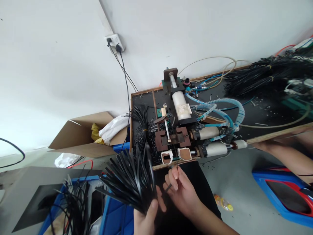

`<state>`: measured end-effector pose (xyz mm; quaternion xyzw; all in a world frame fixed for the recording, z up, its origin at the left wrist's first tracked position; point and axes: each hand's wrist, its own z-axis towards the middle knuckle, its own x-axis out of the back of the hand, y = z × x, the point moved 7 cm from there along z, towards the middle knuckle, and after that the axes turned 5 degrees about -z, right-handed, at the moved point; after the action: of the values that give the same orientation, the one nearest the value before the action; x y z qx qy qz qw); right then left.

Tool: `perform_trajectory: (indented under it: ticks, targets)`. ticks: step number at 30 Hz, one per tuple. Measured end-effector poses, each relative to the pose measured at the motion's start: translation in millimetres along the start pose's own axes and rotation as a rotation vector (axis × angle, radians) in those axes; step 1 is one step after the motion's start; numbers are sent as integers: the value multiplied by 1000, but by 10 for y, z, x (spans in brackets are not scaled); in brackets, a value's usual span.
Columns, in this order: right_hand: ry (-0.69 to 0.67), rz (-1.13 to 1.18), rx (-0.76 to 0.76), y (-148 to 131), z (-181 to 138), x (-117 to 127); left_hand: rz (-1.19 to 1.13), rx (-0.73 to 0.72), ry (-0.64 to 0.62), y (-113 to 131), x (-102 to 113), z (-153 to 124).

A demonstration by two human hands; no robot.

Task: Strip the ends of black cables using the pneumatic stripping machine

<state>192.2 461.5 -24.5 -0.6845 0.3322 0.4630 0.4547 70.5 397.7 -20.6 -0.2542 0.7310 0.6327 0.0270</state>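
A thick fan of flat-looking black cables [132,179] is gripped by my left hand [148,217], thumb across the bundle, cut ends splayed up and to the left. My right hand [182,194] is closed in a pinch on a single black cable [168,188]. The cable's thin upper end points up toward the front of a pneumatic machine [181,106]. This has a large white cylinder, brown metal jaw blocks [161,141] and two white-taped guards [184,154] at its front edge. Whether the cable tip touches the jaws cannot be made out.
Black scraps and a tied cable bundle [144,127] lie in the bench tray left of the machine. Blue air hoses [238,112] loop to its right. A cardboard box [73,133] and blue bin [106,212] stand left. Another person's arm [286,156] is at right, above a blue-red stool [266,192].
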Motion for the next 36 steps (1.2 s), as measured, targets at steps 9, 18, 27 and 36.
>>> perform_trajectory:
  ticks: [9,18,27,36]
  targets:
    - [-2,23,-47,-8,96,68,2,20,103,43,-85,20]
    - [-35,8,-61,-23,141,42,-51,87,135,-38,-85,-3]
    - [50,-345,-20,-9,72,149,-31,63,186,119,-86,22]
    - [149,-1132,44,-300,5,537,18,33,119,9,76,-62]
